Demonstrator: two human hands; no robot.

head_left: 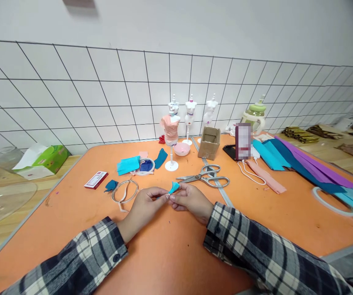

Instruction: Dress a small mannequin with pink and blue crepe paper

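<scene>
Teal scrap mostly hidden by fingertips, only a folded tip showing, left hand and right hand, each grip pinched on it

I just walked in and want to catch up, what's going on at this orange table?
A person in plaid sleeves pinches a teal scrap between the fingertips of the left hand and right hand, just above the table. Scissors lie right behind the right hand, and a ring sits by the left. Farther back stand three mannequins, one wrapped in pink, beside a box. Blue and purple strips lie along the right side.
</scene>
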